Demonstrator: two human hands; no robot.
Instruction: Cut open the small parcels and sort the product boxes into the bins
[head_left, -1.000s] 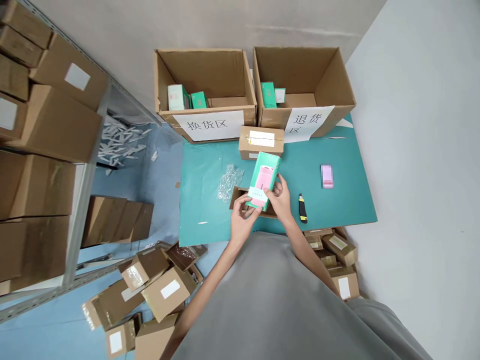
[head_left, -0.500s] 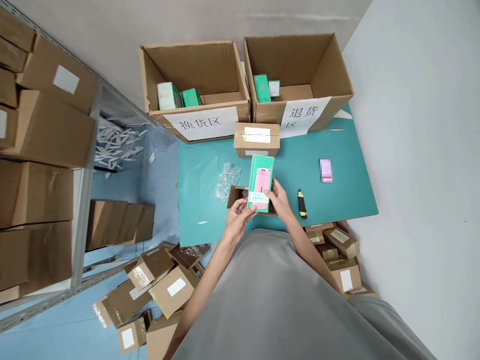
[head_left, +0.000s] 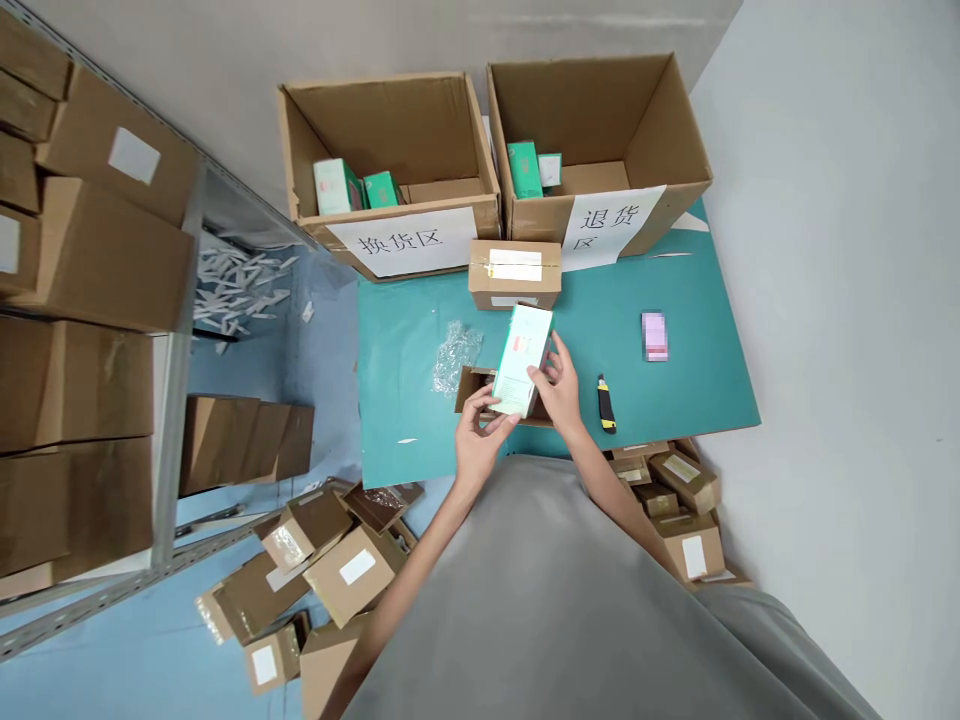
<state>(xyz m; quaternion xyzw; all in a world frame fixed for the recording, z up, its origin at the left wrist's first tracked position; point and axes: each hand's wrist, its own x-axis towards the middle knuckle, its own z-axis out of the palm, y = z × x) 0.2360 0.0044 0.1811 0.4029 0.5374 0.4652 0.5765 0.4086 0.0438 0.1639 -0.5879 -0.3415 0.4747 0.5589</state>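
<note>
A white and green product box [head_left: 524,350] is held up between my two hands, its pale printed face toward me. My left hand [head_left: 482,432] grips its lower left corner, while my right hand [head_left: 559,388] has its fingers closed round the right side, thumb on the face. Beneath it an opened small carton [head_left: 469,385] is largely hidden by the box and hands. Crumpled bubble wrap [head_left: 457,357] lies left of the carton. A yellow and black utility knife [head_left: 606,405] rests to the right of my right hand.
Two large labelled cartons, a left one [head_left: 420,110] and a right one [head_left: 592,90], hold green boxes behind a taped parcel [head_left: 487,285]. A pink blurred item [head_left: 655,336] lies on the green table [head_left: 705,380]. Parcels pile on the floor both sides; shelves stand left.
The product box has been turned over in my hands, from its green face with a pink picture to a pale printed face. Both hands have shifted their hold slightly.
</note>
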